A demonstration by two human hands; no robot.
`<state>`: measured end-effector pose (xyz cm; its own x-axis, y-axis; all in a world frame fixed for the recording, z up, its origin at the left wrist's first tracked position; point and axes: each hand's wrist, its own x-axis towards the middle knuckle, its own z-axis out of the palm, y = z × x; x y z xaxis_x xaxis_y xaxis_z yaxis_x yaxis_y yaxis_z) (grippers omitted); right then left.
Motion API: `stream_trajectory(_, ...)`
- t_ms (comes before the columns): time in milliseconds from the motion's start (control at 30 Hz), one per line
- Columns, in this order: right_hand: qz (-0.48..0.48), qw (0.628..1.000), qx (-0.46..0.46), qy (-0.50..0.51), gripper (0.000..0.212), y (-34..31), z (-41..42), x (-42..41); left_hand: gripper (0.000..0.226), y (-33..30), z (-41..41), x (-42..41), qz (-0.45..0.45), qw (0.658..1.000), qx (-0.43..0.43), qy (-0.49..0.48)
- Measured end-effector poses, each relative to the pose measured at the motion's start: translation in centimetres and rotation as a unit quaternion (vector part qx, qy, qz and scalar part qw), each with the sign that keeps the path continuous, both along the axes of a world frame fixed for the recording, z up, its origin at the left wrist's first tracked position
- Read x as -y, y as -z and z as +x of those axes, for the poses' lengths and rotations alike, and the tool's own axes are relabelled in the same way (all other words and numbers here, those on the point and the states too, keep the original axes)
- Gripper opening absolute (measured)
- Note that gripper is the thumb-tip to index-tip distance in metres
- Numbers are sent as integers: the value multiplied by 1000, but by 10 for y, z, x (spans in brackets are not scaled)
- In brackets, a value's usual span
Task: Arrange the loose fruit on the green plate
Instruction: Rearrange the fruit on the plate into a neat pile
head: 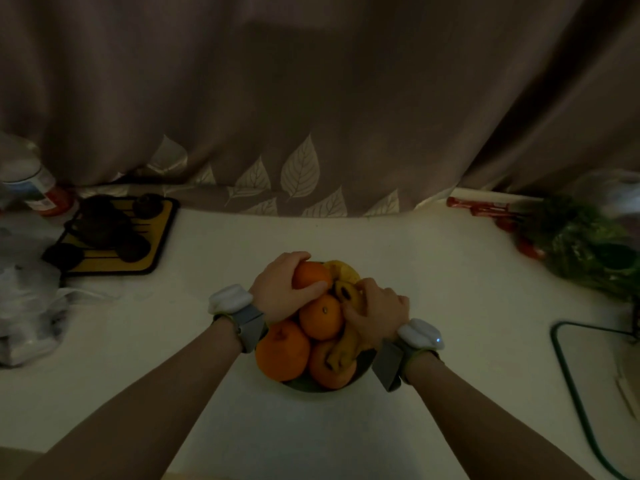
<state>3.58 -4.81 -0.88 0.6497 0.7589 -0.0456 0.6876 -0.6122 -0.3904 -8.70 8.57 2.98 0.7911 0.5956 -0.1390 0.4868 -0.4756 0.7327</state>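
Note:
A green plate (304,384) sits in the middle of the white table, piled with fruit. My left hand (280,289) wraps around an orange (310,274) at the far side of the pile. My right hand (377,311) rests on a spotted banana (346,336) that runs down the right side. Three more oranges lie on the plate: one in the centre (320,317), a big one at the front left (282,351), one at the front (329,368). A yellow fruit (343,270) shows at the back.
A yellow and black tray (159,233) with dark round fruit stands at the back left, beside a jar (38,192) and plastic bags (24,317). Green leafy vegetables (585,244) and red items lie at the right. A green-edged board (588,368) lies near right. A curtain hangs behind.

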Motion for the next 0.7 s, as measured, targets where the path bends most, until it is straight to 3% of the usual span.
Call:
stream_trajectory(167, 83, 991, -79, 75, 52, -6, 3, -4, 57, -1, 5, -2, -5, 1000, 18, 11)
stream_trajectory(233, 76, 988, -101, 88, 35, -5, 3, -4, 56, 0, 6, -3, -3, 1000, 22, 11)
stream_trajectory(333, 69, 986, -121, 91, 29, -4, 1, -5, 57, 1, 8, -5, -7, 1000, 19, 24)
stream_trajectory(500, 56, 985, -149, 66, 31, -9, 6, -3, 69, 4, 9, -5, -26, 999, 20, 43)
stream_trajectory(600, 53, 985, -152, 64, 49, -10, 5, -2, 75, 5, 10, -7, -18, 997, 19, 66)
stream_trajectory(700, 80, 974, -201, 64, 56, -11, 4, -3, 62, 11, 8, -10, -55, 995, 58, 53)
